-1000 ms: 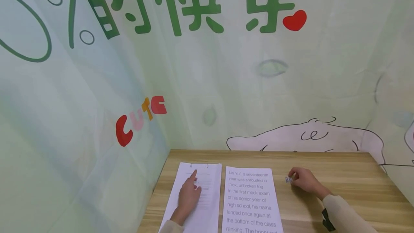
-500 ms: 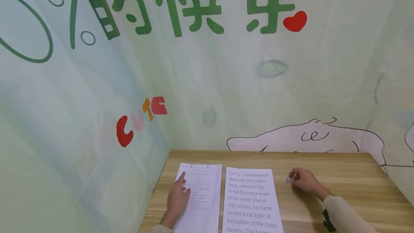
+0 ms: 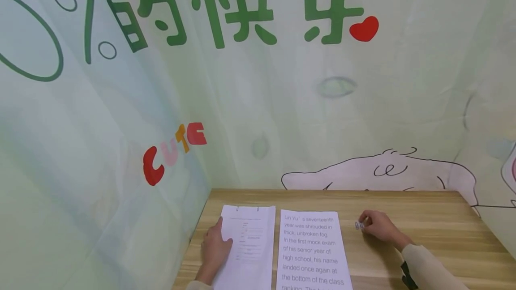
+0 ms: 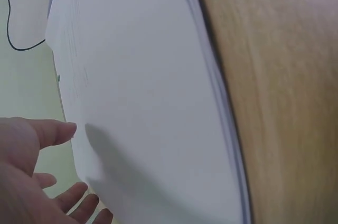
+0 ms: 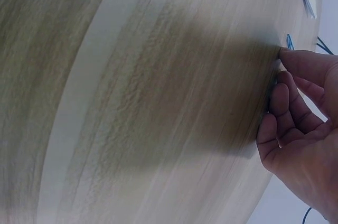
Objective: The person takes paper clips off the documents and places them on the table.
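In the head view my left hand (image 3: 215, 247) lies along the left edge of a stack of printed sheets (image 3: 258, 236), held at the top by two paper clips. The left wrist view has the thumb and fingers of this hand (image 4: 31, 166) spread beside the bare left part of the top sheet (image 4: 142, 76). Over on the right, my right hand (image 3: 380, 227) rests on the table, fingers loosely bent. Small paper clips (image 3: 359, 225) lie at its fingertips. From the right wrist, one blue clip (image 5: 289, 41) shows just beyond the thumb of that hand (image 5: 303, 113), with nothing visible in its fingers.
A large-print text sheet (image 3: 310, 254) lies between the stack and my right hand. The wood-grain table (image 3: 435, 218) ends at a printed cloth backdrop (image 3: 258, 102) behind and on the left. A dark strap (image 3: 408, 275) shows under the right sleeve.
My left hand has slid left and slightly down, off the printed lines to the stack's left edge, uncovering the text. My right hand and the clips beside it have stayed put.
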`<state>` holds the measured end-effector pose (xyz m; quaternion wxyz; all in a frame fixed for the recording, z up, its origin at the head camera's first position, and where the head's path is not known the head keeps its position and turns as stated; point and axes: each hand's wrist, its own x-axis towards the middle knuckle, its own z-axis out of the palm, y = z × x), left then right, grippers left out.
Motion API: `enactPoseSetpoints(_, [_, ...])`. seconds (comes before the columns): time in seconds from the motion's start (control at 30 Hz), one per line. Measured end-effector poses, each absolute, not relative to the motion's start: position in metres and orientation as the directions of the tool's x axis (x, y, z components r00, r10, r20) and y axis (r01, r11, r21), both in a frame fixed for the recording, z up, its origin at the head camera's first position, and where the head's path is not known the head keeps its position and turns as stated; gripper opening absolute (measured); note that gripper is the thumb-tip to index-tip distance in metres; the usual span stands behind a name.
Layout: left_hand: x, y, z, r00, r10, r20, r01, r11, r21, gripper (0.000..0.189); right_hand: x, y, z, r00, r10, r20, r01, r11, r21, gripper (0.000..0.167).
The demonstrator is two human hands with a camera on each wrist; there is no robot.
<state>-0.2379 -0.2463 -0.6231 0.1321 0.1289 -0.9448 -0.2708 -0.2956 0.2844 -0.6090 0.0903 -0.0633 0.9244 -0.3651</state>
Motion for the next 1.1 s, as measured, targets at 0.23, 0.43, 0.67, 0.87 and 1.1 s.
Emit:
enactPoseSetpoints(0.23, [-0.2408,-0.2440,-0.6212,-0.927,-0.359,0.106,-0.265,0.831,0.489,0.090,-0.2929,0.2825,-0.6081,-0.978,-0.189,-0.091,-0.074,0.720,-0.690,0.020])
enactPoseSetpoints(0.43, [-0.2439,-0.2453,-0.6221,-0.923,-0.375,0.090,-0.284,0.819,0.498,0.093,-0.2927,0.2821,-0.6087,-0.979,-0.183,-0.088,-0.072,0.719,-0.691,0.019])
enactPoseSetpoints(0.67, [-0.2458,-0.2456,-0.6204,-0.930,-0.355,0.097,-0.250,0.803,0.542,0.094,-0.2929,0.2811,-0.6078,-0.979,-0.177,-0.101,-0.058,0.716,-0.696,0.020])
enactPoseSetpoints(0.87, [-0.2465,-0.2446,-0.6190,-0.935,-0.347,0.075,-0.250,0.794,0.555,0.094,-0.2930,0.2817,-0.6091,-0.980,-0.172,-0.103,-0.054,0.721,-0.690,0.020])
enactPoseSetpoints(1.1, [-0.2473,-0.2446,-0.6194,-0.936,-0.346,0.067,-0.268,0.822,0.503,0.089,-0.2937,0.2821,-0.6125,-0.982,-0.163,-0.095,-0.055,0.728,-0.683,0.020])
